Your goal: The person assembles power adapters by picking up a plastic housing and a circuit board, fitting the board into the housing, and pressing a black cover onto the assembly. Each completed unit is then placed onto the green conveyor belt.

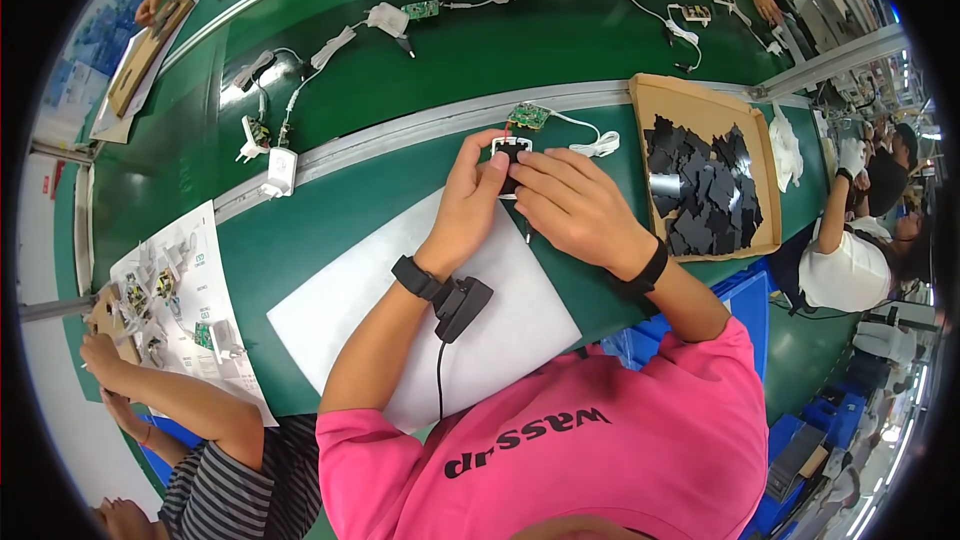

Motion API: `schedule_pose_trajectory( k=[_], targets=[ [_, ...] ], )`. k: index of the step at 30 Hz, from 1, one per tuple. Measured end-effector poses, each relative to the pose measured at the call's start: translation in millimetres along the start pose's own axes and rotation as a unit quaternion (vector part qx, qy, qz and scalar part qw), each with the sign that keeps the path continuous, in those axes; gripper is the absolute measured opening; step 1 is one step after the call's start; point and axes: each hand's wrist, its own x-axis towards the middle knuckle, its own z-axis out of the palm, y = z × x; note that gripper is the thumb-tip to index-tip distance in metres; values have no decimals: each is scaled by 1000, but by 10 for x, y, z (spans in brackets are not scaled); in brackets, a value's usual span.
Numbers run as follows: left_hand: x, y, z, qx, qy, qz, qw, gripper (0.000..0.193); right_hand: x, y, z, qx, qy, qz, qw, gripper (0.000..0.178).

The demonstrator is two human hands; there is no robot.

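Observation:
My left hand (467, 202) holds a small white charger housing (497, 146) at the far side of the bench, its thumb lying across the front. Inside the housing sits a black plastic sheet (517, 147), partly hidden by my fingers. From the right, my right hand (578, 208) presses its closed fingertips on the sheet and the housing's edge. Just beyond the housing lies a green circuit board (528, 117), joined by red wire. A white cable (602, 145) runs from the board to a coiled bundle on the right.
An open cardboard box (772, 230) of black cut sheets stands at right. White foam sheeting (345, 315) lies under my left forearm. Beyond a metal rail (400, 138), a green conveyor (340, 105) carries several chargers with boards and cables. A co-worker's arm (190, 395) works at left.

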Motion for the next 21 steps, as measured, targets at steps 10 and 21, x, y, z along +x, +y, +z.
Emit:
schedule_pose_trajectory(
  k=[10,21],
  targets=[
    [-56,18,-17,-62,-70,-20,995,26,290,473,-307,81,-107,94,987,31],
    [-96,60,-31,73,-14,13,997,22,404,229,-534,-87,-152,-44,984,39]
  ],
)
